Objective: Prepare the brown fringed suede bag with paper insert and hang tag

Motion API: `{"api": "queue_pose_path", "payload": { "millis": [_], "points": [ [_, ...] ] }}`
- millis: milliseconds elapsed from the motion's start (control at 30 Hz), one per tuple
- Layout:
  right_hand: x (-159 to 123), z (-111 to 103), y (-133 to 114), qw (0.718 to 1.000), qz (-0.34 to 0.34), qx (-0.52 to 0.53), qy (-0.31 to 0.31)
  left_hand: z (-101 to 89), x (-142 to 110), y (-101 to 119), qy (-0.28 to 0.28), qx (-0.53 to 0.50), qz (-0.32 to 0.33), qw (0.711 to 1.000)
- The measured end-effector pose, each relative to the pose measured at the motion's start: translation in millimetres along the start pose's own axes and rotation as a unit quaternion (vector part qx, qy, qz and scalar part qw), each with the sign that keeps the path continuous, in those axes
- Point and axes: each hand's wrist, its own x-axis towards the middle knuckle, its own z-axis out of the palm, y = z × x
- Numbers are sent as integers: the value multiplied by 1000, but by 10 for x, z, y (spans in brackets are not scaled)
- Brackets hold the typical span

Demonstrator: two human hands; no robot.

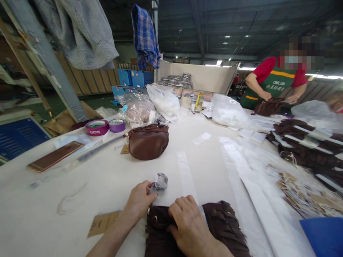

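Near the front edge of the table lies a dark brown fringed bag (225, 225) with metal rings. My right hand (189, 223) is on its middle, fingers curled over the dark material, with a white strip partly showing beside the hand. Just beyond the bag's left corner, my left hand (140, 198) pinches a small crumpled grey, see-through wad (161, 182) between thumb and fingers. A brown card tag (103, 223) lies under my left forearm. Farther off stands a smooth brown leather pouch (148, 142), apart from both hands.
A phone (55, 156), purple tape rolls (97, 127) and plastic bags (163, 103) sit left and back. White paper strips (249, 192), corded tags (308, 196) and stacked brown bags (308, 142) lie right. Across the table, a person in a green apron (278, 84) handles a brown bag.
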Motion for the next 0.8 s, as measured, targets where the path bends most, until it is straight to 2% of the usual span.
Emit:
{"api": "queue_pose_path", "payload": {
  "millis": [100,233,400,533,667,800],
  "points": [
    [-4,21,20,998,-29,2,52,80,-57,22,-9,-77,50,996],
    [2,54,45,993,-48,17,111,157,-157,-22,0,-186,147,972],
    [-21,102,81,987,-50,7,152,197,-214,-140,-4,-243,203,948],
    [-62,102,93,986,-34,-11,161,182,-259,-159,-16,-237,279,931],
    [-98,73,82,988,-34,-39,148,157,-329,-166,-14,-188,318,929],
    [-117,46,71,985,-41,-41,160,205,-384,-302,-7,-151,363,919]
  ]
}}
